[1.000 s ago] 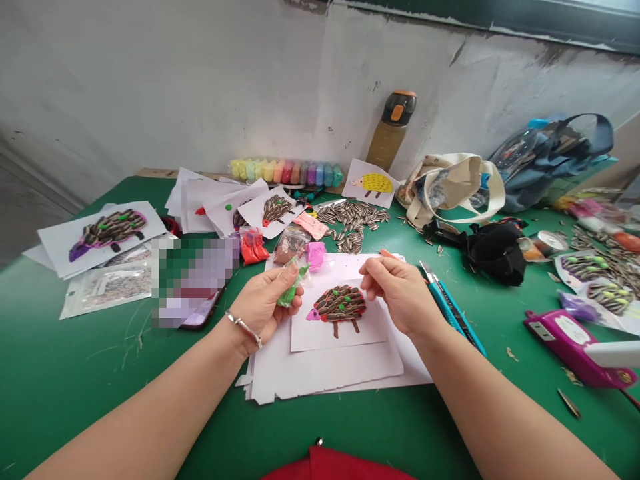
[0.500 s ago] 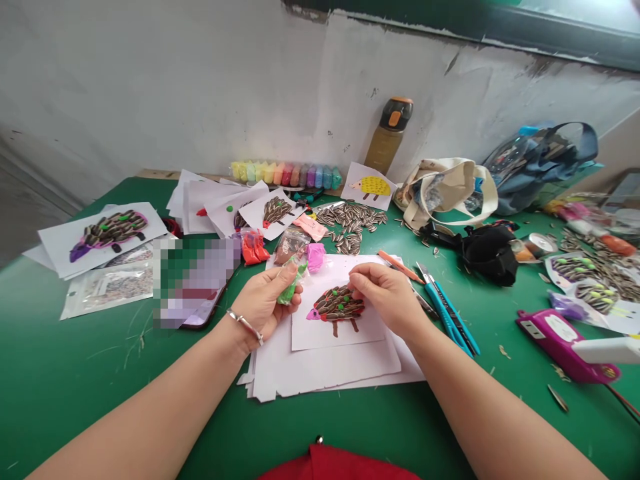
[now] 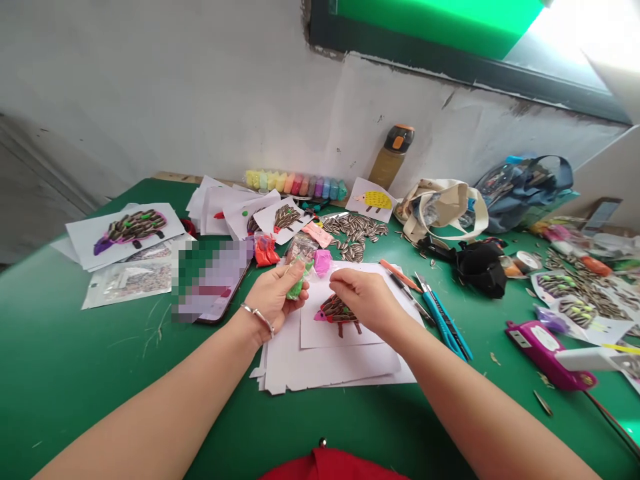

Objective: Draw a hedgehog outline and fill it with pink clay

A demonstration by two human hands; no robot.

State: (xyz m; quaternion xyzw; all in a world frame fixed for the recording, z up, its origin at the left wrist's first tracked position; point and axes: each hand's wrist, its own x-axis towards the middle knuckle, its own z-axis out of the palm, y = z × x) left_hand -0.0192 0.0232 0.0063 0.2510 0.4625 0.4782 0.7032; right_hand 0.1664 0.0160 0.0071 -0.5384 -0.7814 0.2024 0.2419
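Observation:
My left hand (image 3: pixel 277 291) is closed around a small packet of green clay (image 3: pixel 298 280), left of the picture. Over the hedgehog picture (image 3: pixel 331 309), my right hand (image 3: pixel 357 293) has its thumb and fingertips pinched together. Whatever sits in that pinch, if anything, is too small to make out. The hedgehog has a pink head, brown legs and a body of striped sunflower seeds with green dots, partly covered by my right hand. Its sheet lies on a stack of white paper (image 3: pixel 330 370). A pink clay lump (image 3: pixel 323 262) sits just beyond my left hand.
Sunflower seeds (image 3: pixel 356 230) are heaped behind the paper. Blue cutters (image 3: pixel 443 320) and an orange pen (image 3: pixel 400 275) lie to the right, a phone (image 3: pixel 215 280) to the left. Farther right is a purple glue-gun-like device (image 3: pixel 545 357). A bottle (image 3: pixel 393 157) stands by the wall.
My right hand has moved left over the hedgehog, covering more of its back. My left hand keeps hold of the green clay packet. The camera view has tilted up and shifted.

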